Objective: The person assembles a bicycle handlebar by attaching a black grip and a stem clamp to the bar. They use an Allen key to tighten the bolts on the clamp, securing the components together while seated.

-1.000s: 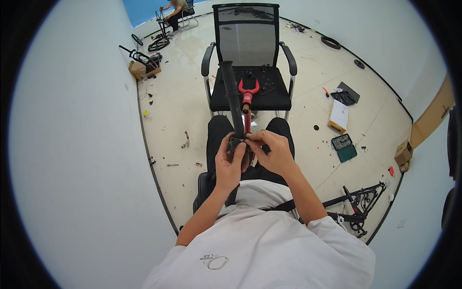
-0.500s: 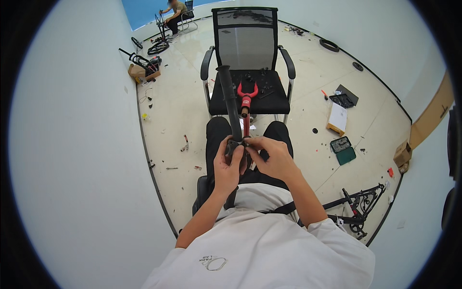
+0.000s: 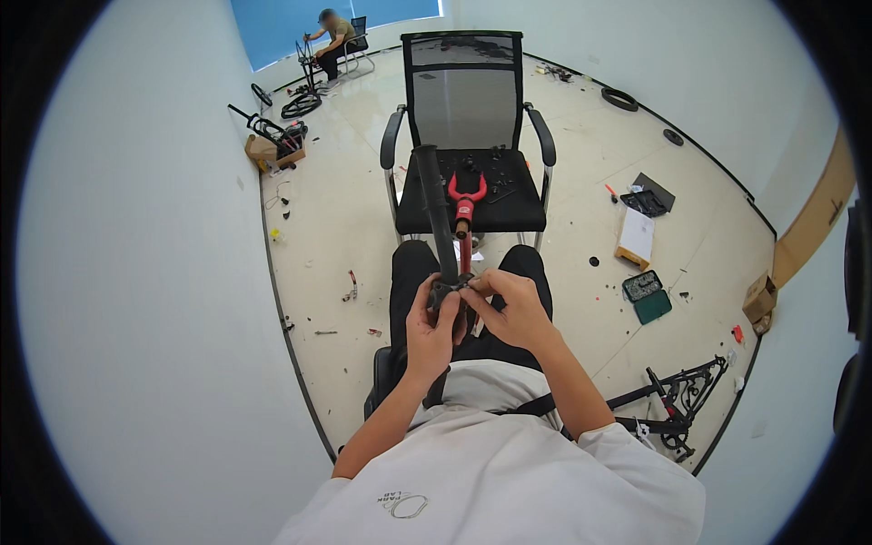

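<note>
A black bicycle handlebar (image 3: 439, 213) with a rubber grip at its far end stands tilted up between my knees. My left hand (image 3: 430, 331) is wrapped round the dark clamp-like part (image 3: 442, 292) at its middle. The fingertips of my right hand (image 3: 511, 309) are pinched together at the right side of that part. Whatever they hold is too small to make out. Just beyond my hands, a red bicycle fork (image 3: 465, 207) rests on the front of the black chair seat (image 3: 518, 213), its prongs pointing away from me.
Small black parts (image 3: 470, 163) lie on the seat. On the right floor are a green case (image 3: 652, 306), a box with white paper (image 3: 636, 234) and a black bike frame (image 3: 677, 400). A carton of parts (image 3: 272, 150) stands by the left wall; another person (image 3: 336, 41) sits behind it.
My view has tilted up a little, so the chair and my hands appear lower. Both hands stay at the handlebar's middle; the right fingers have shifted only slightly.
</note>
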`<state>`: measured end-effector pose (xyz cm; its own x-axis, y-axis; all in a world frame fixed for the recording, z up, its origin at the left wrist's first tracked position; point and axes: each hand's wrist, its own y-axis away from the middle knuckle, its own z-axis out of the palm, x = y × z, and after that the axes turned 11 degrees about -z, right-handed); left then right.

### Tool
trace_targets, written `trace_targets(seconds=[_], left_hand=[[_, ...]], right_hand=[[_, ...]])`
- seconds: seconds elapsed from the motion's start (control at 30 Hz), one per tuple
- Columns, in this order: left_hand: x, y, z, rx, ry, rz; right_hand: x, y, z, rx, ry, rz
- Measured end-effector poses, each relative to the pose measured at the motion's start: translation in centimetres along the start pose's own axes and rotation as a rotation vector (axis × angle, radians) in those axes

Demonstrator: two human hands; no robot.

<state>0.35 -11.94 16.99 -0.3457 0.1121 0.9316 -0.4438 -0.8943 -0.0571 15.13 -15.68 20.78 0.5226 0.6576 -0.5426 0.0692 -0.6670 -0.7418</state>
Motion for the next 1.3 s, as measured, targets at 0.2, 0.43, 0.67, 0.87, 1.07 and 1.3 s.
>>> trace_targets(seconds=[0.2,0.43,0.67,0.87,1.07,1.3], left_hand=[[-0.6,-0.2,-0.4,-0.029,0.029,-0.002],[-0.4,-0.1,-0.5,-0.039,0.039,-0.013],[-0.4,-0.1,-0.4,-0.032,0.071,-0.026],[-0.3,-0.1,-0.4,-0.018,0.069,-0.024],[-0.3,-0.3,-0.6,-0.033,0.053,-0.015],[-0.2,-0.2,-0.5,-0.045,0.066,-0.003]], right_hand=[[0.3,-0.1,0.7,0.107,-0.009,-0.115],[1.1,0.3,1.1,0.1,-0.129,0.0],[0.7,0.4,0.6,0.073,-0.103,-0.053],[0.6,0.5,0.9,0.06,-0.04,-0.082],[0.7,0.8,1.5,0.098,0.007,-0.105],[0.1,0.6,1.4,0.085,0.026,-0.141]])
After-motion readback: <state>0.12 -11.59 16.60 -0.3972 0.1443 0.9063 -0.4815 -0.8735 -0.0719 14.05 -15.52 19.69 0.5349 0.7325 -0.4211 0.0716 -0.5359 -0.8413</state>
